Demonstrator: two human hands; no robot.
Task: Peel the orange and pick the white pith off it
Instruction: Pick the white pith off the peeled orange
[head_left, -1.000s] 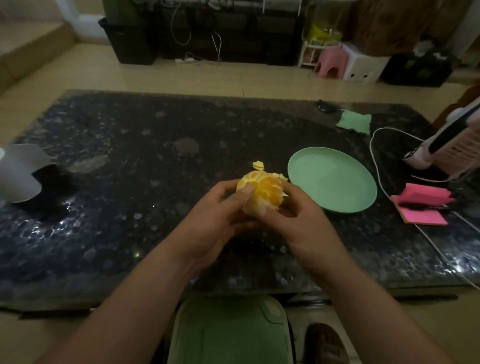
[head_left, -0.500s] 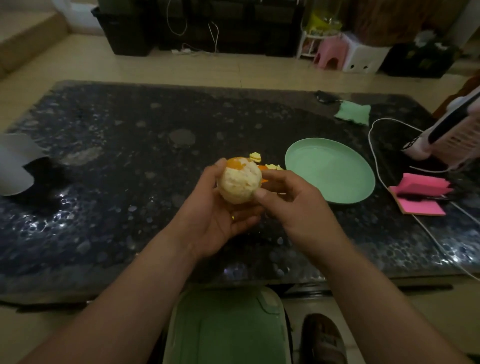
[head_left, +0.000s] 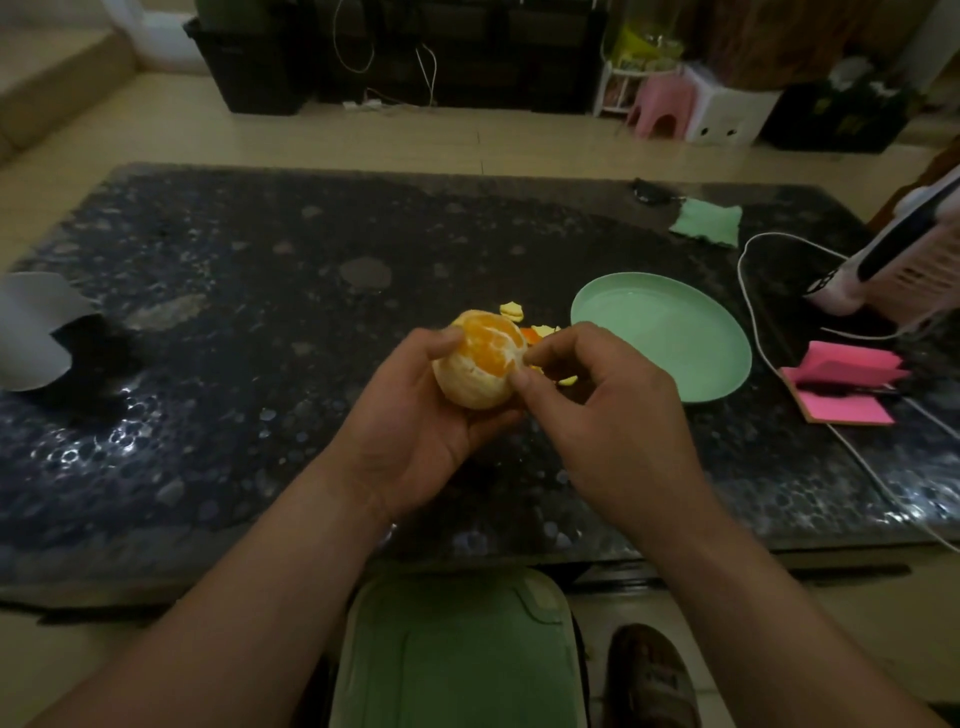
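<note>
A mostly peeled orange (head_left: 480, 361), bare flesh on top and pale pith over its lower half, is held above the dark table. My left hand (head_left: 415, 421) cups it from below and the left, thumb on its upper left. My right hand (head_left: 602, 410) is at the orange's right side, thumb and forefinger pinching at the pith on its surface. Loose peel pieces (head_left: 511, 310) lie on the table just behind the fruit, partly hidden by my right fingers.
A green plate (head_left: 665, 332) sits right of the hands. Pink sticky notes (head_left: 841, 387), a white cable (head_left: 753, 332) and a white-pink device (head_left: 893, 270) crowd the right edge. A green cloth (head_left: 709, 222) lies far right; a grey cut-out (head_left: 31, 332) at the left.
The left hand has turned the orange so bare flesh faces up again, and the right hand has shifted from the fruit's far side to pinch at its right side.
</note>
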